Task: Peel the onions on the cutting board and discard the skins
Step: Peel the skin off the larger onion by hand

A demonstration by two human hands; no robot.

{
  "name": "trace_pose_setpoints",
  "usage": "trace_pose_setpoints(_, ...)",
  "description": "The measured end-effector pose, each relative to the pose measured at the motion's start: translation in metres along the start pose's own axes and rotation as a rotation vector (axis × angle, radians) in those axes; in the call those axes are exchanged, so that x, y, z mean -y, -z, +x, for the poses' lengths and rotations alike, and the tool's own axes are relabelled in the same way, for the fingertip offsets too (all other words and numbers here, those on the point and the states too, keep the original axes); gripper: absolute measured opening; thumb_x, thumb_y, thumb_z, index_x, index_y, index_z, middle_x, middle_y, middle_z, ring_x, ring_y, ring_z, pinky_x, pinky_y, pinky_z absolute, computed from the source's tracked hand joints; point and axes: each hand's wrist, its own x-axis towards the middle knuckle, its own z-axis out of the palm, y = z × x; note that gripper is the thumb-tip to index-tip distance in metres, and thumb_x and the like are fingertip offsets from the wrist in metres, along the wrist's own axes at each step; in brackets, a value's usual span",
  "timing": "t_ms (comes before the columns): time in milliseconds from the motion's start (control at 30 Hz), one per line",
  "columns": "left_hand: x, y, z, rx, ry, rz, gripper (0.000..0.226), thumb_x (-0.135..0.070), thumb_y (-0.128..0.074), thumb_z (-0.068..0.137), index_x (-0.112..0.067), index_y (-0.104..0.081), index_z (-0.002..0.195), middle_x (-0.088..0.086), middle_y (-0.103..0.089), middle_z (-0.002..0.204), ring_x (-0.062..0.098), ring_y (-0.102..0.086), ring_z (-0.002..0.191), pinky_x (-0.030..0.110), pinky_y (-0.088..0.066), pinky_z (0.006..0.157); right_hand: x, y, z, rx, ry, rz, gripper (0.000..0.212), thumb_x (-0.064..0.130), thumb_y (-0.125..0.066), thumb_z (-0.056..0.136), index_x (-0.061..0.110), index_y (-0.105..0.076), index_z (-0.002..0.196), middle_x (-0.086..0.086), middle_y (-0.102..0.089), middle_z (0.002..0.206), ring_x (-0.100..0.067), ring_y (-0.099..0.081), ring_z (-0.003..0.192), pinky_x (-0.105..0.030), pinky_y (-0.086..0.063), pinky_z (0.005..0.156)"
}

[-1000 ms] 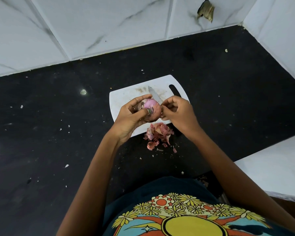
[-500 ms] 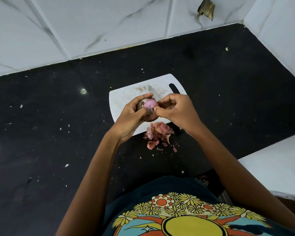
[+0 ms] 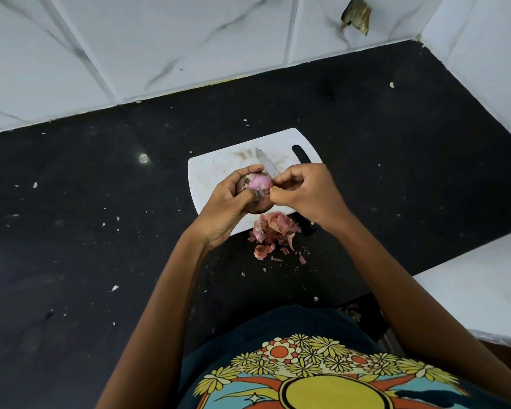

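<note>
our left hand [image 3: 224, 206] grips the onion [image 3: 258, 184]; right hand [image 3: 304, 191] pinches its skin, hiding part of the knife [image 3: 266, 162] on the board [image 3: 216, 172]; peels [image 3: 273, 231] lie nearby.

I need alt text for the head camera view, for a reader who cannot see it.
Seen from above, a left hand holds a partly peeled onion while the right hand pinches at its skin, over a white board on a black counter. A knife lies on the board; peeled skins sit at its near edge.
</note>
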Motion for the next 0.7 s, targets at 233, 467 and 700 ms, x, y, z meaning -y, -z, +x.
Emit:
trace_pose_setpoints(233, 0.0006, 0.0019, -0.0017, -0.029, 0.037, -0.092, 0.039, 0.008, -0.035, 0.094, -0.018, -0.058, 0.111, 0.005, -0.059, 0.110, 0.011, -0.065, 0.092, 0.025, -0.057, 0.075, -0.0035, 0.0050, -0.0009, 0.053, -0.032, 0.171, 0.010, -0.003, -0.066, 0.080, 0.003, -0.073, 0.083, -0.009, -0.072, 0.076, -0.019, -0.072, 0.066, -0.025, -0.059, 0.063)
trace_pose_setpoints(467, -0.0023, 0.0051, 0.0010, -0.053, 0.050, -0.068, 0.040, 0.007, -0.034, 0.092, -0.017, -0.059, 0.110, 0.007, -0.061, 0.105, 0.017, -0.063, 0.087, 0.033, -0.055, 0.079, -0.0017, 0.0032, -0.0061, 0.111, 0.161, 0.022, 0.023, 0.015, -0.077, 0.077, 0.018, -0.069, 0.099, 0.005, -0.065, 0.103, -0.009, -0.067, 0.086, -0.023, -0.056, 0.072)
trace_pose_setpoints(700, -0.0012, 0.0035, 0.0005, -0.087, 0.043, -0.037, 0.041, 0.007, -0.036, 0.090, -0.020, -0.059, 0.110, 0.005, -0.058, 0.105, 0.014, -0.059, 0.088, 0.032, -0.052, 0.081, -0.0012, -0.0024, -0.0063, -0.011, 0.187, 0.010, 0.009, 0.010, -0.075, 0.078, 0.008, -0.072, 0.087, 0.004, -0.069, 0.083, -0.004, -0.065, 0.080, -0.014, -0.052, 0.070)
